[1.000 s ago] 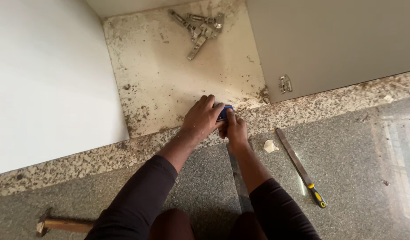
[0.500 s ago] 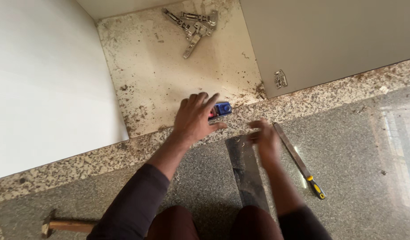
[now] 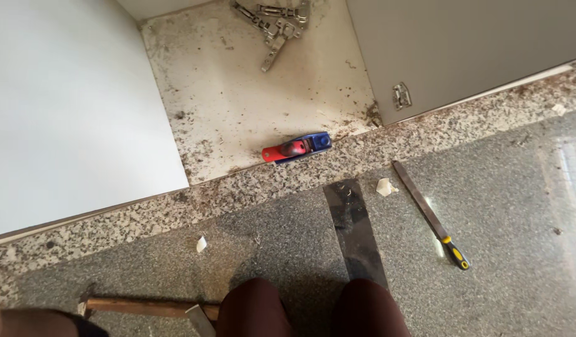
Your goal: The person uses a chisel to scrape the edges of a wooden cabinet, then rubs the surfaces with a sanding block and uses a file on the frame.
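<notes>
Neither of my hands shows in the head view. A small blue and red block plane (image 3: 297, 148) lies alone on the speckled stone edge (image 3: 144, 215) at the mouth of an open cabinet. My two knees (image 3: 313, 309) in dark maroon cloth fill the bottom middle. A dark sleeve (image 3: 48, 322) shows at the bottom left corner. A dark flat metal strip (image 3: 353, 228) runs from my knees toward the plane.
A long file with a yellow and black handle (image 3: 428, 212) lies right of the strip. A wooden-handled hammer (image 3: 144, 307) rests at the bottom left. Loose metal hinges (image 3: 272, 22) lie on the dirty cabinet floor (image 3: 238, 100). A white panel (image 3: 69, 106) stands left, a grey door (image 3: 463, 50) right.
Both hands were on the plane a second ago. They let it go and drew back out of view, and the plane now lies by itself on the stone edge.
</notes>
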